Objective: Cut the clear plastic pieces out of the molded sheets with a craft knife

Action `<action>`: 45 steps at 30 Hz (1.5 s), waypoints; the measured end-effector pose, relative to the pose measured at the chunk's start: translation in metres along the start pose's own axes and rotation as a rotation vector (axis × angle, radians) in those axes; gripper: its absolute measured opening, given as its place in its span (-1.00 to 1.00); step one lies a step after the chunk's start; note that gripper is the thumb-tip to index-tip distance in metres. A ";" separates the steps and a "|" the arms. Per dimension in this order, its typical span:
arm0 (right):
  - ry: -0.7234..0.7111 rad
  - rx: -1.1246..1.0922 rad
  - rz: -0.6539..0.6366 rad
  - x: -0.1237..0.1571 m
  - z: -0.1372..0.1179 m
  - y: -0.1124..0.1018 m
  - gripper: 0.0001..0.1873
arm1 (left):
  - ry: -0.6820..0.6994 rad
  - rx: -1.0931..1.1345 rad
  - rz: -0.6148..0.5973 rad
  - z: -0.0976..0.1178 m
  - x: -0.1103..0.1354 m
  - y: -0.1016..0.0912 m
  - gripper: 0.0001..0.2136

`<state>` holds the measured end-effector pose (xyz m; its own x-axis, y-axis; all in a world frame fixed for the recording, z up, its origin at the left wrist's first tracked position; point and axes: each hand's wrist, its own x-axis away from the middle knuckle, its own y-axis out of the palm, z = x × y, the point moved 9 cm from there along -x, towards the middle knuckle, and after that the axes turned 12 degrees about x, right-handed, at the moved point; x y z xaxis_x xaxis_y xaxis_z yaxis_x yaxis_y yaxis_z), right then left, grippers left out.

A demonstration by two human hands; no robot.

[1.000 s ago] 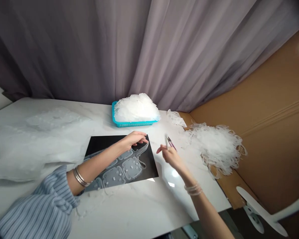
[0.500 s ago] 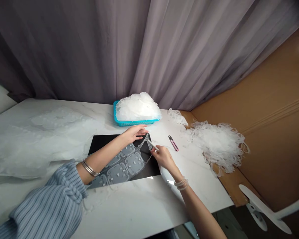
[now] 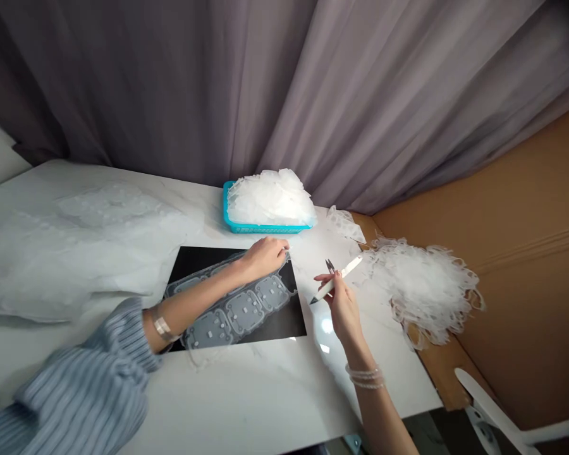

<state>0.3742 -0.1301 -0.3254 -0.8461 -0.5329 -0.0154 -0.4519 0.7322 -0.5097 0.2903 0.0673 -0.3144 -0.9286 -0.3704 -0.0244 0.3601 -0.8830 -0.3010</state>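
Observation:
A translucent rubbery sheet (image 3: 245, 311) with rounded square panels and small pale bumps lies on a black mat (image 3: 284, 323). My left hand (image 3: 264, 258) reaches across it, fingers closed at the sheet's far right corner; the exact grip is partly hidden. To the right of the mat, my right hand (image 3: 345, 309) holds a white pen-shaped tool (image 3: 351, 265) with a dark pointed tip, which is clear of the sheet and points left. Just behind those fingers lie thread snips (image 3: 330, 266), their handles mostly covered by the hand.
A blue basket (image 3: 265, 229) heaped with translucent white pieces (image 3: 270, 199) stands at the back. At right sits a tangled pile of clear trimmings (image 3: 427, 287), near a small crumpled clear piece (image 3: 345, 224). Translucent sheets (image 3: 90, 246) cover the left side. A grey curtain (image 3: 171, 95) hangs behind.
My right hand has drawn away rightward from the sheet with the pen-shaped tool. My left fingers, outstretched before, are now closed at the corner. The sheet's right end lies lower and flatter.

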 end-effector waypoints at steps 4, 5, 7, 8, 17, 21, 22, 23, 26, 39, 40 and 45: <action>0.087 -0.299 -0.157 0.027 -0.015 0.044 -0.42 | 0.066 -0.126 -0.098 -0.008 0.076 0.009 -0.82; 0.083 -0.308 -0.182 0.031 -0.019 0.053 -0.45 | 0.081 -0.151 -0.120 -0.013 0.094 0.011 -0.80; 0.048 -0.265 -0.199 0.037 -0.024 0.067 -0.53 | 0.139 -0.247 -0.152 -0.021 0.123 0.013 -0.71; 0.014 -0.214 -0.203 0.039 -0.027 0.073 -0.58 | 0.177 -0.329 -0.166 -0.024 0.134 0.015 -0.66; -0.332 0.238 -0.240 0.051 -0.040 0.097 -0.73 | 0.302 -0.794 -0.284 -0.032 0.150 0.028 -0.51; -0.401 0.275 -0.221 0.052 -0.040 0.098 -0.77 | 0.336 -0.848 -0.283 -0.024 0.149 0.027 -0.57; -0.423 0.285 -0.215 0.052 -0.041 0.099 -0.78 | 0.346 -0.859 -0.277 -0.023 0.149 0.027 -0.58; -0.447 0.295 -0.207 0.052 -0.042 0.100 -0.78 | 0.354 -0.872 -0.271 -0.022 0.150 0.027 -0.58; -0.520 0.326 -0.195 0.054 -0.045 0.103 -0.82 | 0.371 -0.910 -0.260 -0.023 0.151 0.028 -0.57; -0.591 0.467 -0.222 0.075 -0.053 0.099 -0.86 | 0.353 -1.011 -0.253 -0.024 0.153 0.033 -0.53; -0.599 0.470 -0.204 0.075 -0.053 0.100 -0.86 | 0.356 -1.016 -0.256 -0.023 0.153 0.034 -0.53; -0.670 0.458 -0.137 0.073 -0.057 0.106 -0.86 | 0.362 -1.040 -0.265 -0.024 0.154 0.035 -0.54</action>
<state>0.2487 -0.0668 -0.3315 -0.3779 -0.8512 -0.3642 -0.2559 0.4741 -0.8425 0.1578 -0.0139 -0.3511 -0.9967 0.0469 -0.0657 0.0556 -0.1903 -0.9801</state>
